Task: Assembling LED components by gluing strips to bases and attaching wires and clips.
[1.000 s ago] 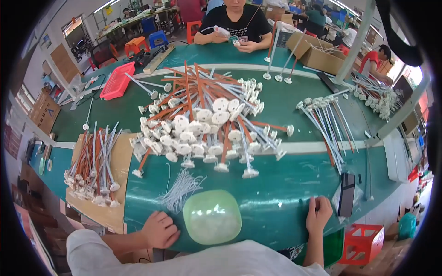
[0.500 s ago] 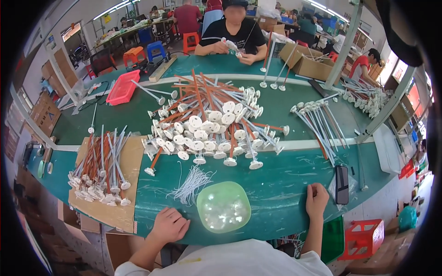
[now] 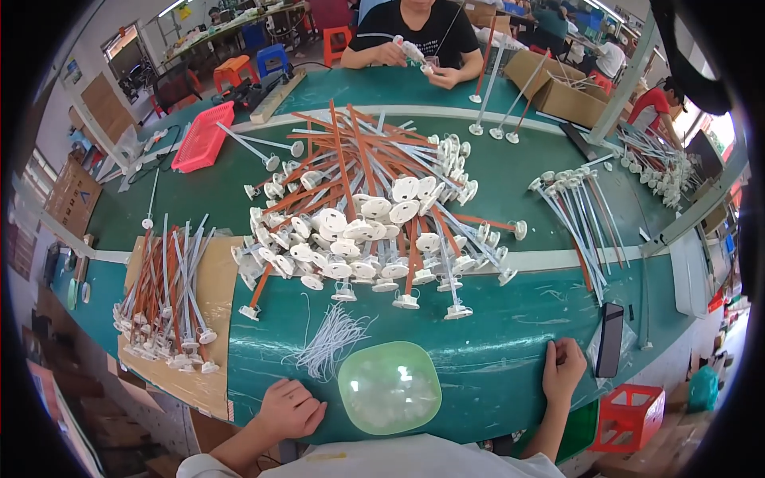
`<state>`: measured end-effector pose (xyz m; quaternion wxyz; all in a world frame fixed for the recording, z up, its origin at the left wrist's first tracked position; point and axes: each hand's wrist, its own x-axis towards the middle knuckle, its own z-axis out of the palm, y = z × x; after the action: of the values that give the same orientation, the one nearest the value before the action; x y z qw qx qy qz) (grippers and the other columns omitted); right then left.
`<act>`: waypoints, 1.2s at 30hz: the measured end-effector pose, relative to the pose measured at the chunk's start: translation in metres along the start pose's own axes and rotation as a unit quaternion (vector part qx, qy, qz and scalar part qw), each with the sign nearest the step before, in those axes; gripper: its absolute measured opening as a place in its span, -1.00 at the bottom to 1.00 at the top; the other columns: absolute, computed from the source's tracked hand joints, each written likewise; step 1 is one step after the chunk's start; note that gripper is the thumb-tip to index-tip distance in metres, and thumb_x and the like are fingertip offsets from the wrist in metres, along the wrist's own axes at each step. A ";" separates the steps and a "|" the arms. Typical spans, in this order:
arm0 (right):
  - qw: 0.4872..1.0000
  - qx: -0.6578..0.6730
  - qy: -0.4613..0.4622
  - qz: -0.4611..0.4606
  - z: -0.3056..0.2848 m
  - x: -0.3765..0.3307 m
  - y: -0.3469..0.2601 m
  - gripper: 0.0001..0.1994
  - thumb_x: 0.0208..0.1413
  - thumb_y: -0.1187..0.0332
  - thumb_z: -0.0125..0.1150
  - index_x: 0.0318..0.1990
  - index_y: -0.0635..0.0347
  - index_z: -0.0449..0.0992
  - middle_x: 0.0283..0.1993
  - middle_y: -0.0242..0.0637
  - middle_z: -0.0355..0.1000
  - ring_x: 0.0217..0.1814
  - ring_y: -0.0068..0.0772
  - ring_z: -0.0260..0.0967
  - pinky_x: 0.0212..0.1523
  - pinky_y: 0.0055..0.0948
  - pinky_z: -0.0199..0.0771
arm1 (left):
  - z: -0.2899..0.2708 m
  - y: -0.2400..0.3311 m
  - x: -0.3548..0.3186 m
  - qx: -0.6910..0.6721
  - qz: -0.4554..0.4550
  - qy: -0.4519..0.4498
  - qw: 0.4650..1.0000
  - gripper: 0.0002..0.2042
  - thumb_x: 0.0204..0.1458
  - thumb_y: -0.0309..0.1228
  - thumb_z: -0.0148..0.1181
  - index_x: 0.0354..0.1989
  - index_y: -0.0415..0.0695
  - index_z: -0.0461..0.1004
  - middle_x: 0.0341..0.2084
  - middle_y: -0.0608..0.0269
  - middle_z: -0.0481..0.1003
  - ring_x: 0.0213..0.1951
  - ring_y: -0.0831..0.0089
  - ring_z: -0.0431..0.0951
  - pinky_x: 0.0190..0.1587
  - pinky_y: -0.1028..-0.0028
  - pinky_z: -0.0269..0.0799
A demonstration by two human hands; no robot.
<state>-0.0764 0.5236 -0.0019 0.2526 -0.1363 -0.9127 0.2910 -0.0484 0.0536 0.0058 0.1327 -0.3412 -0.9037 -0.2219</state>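
The left hand (image 3: 288,408) is resting at the near edge of the green surface (image 3: 510,334), fingers curled loosely under, gripping nothing. The right hand (image 3: 562,368) is lying flat and open on the same edge, also holding nothing. Between the hands a pale green bowl (image 3: 390,387) is sitting, slightly overhanging the near edge; small whitish pieces seem to be lying inside it, too blurred to name. Just beyond the left hand a loose bundle of thin white strings (image 3: 331,342) is fanning out, touching the bowl's far-left rim or nearly so.

The bowl looks to be the likeliest trouble: a nudge from either wrist could be tipping it off the edge and spilling what it holds. The strings are lying tangled, so pulling one could be dragging several along. Just right of the right hand a dark phone (image 3: 610,338) is lying close to the edge, where a sweeping elbow could knock it. Farther out, the big heap of orange and white rods with round white caps (image 3: 366,215) is piled loosely, and reaching into it could send the nearest upright ones toppling toward the bowl.
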 end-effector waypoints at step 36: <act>0.895 -0.039 -0.375 -0.239 0.144 0.236 -0.282 -0.68 -0.22 0.21 0.25 -0.57 0.39 0.54 -0.65 -0.12 0.38 -0.56 -0.27 0.38 -0.42 -0.34 0.39 | -0.004 0.015 -0.027 -0.001 -0.199 0.247 0.948 -0.85 -0.19 -0.69 0.22 -0.60 -0.24 0.35 -0.65 0.13 0.37 -0.62 0.25 0.38 -0.55 0.40 0.27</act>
<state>-0.3803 0.3268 0.1557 -0.0524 0.1953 -0.9554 0.2153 -0.0180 0.0469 0.0031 0.3041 -0.0888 -0.8923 -0.3217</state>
